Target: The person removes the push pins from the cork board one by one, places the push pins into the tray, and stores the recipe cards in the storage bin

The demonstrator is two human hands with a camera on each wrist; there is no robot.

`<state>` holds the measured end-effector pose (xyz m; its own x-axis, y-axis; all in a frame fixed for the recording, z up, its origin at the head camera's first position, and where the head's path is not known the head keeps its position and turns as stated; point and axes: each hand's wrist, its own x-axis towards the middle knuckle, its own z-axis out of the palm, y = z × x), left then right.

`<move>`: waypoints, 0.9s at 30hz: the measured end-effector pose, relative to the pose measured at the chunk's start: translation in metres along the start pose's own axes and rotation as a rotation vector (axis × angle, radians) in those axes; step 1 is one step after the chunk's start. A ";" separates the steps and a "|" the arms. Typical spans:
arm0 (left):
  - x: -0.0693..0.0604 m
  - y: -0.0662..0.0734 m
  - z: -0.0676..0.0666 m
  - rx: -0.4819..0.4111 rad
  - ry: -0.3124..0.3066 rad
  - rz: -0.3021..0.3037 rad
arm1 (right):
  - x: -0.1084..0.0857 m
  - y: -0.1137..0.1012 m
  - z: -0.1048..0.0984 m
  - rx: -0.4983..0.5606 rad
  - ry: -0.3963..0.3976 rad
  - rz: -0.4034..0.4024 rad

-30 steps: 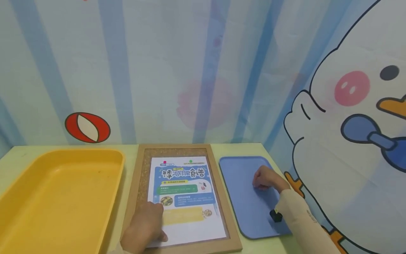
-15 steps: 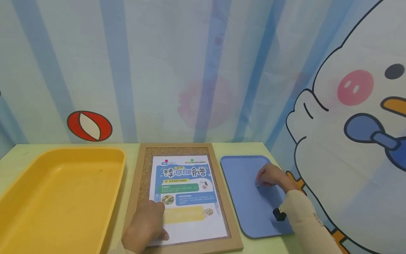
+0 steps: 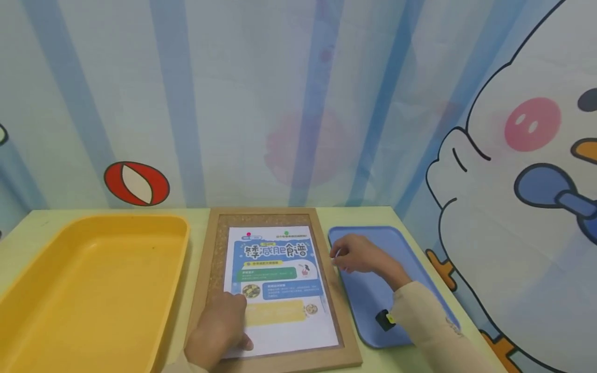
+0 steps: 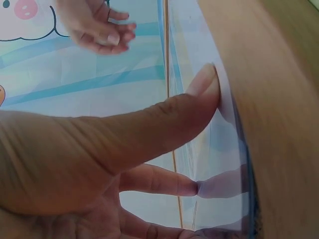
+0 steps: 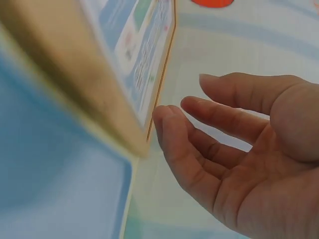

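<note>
A printed paper poster (image 3: 282, 285) lies on a cork board (image 3: 218, 259) with a wooden frame. A pink pushpin (image 3: 249, 234) and a green pushpin (image 3: 286, 233) sit at its top. My left hand (image 3: 223, 324) rests on the paper's lower left; the left wrist view shows thumb (image 4: 194, 94) and fingertips touching the sheet. My right hand (image 3: 359, 255) hovers by the board's right edge, over the blue tray (image 3: 375, 298). A pale speck shows at its fingertips in the head view. In the right wrist view, its bent fingers (image 5: 187, 164) show nothing held; a small object could be hidden.
A large yellow tray (image 3: 100, 290) stands at the left of the pale green table (image 3: 356, 215). Behind the table hangs a striped curtain (image 3: 247, 103) with cartoon prints. A small black box (image 3: 385, 320) hangs under my right wrist.
My right hand has lifted off the blue tray and moved left to the board's right edge. The left hand stays on the paper. The head view has shifted slightly.
</note>
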<state>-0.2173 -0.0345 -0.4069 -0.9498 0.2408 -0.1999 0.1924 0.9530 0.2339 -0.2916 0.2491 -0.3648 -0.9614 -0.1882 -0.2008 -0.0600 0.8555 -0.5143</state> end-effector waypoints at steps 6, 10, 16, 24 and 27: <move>-0.001 -0.002 0.002 0.000 0.047 0.022 | 0.045 -0.026 0.013 0.005 -0.008 -0.024; -0.002 -0.003 0.003 -0.017 0.048 0.021 | 0.080 -0.038 0.030 -0.036 0.025 -0.006; -0.003 0.000 0.004 -0.029 0.035 0.017 | 0.121 -0.050 0.055 -0.066 0.117 0.073; -0.002 0.001 0.004 -0.031 0.031 0.012 | 0.140 -0.064 0.065 -0.257 0.221 0.087; 0.000 0.003 0.005 -0.028 0.034 0.017 | 0.140 -0.067 0.064 -0.250 0.217 0.121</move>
<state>-0.2152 -0.0308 -0.4106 -0.9544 0.2497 -0.1636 0.2016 0.9433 0.2636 -0.4046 0.1347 -0.4116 -0.9986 0.0060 -0.0524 0.0201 0.9621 -0.2719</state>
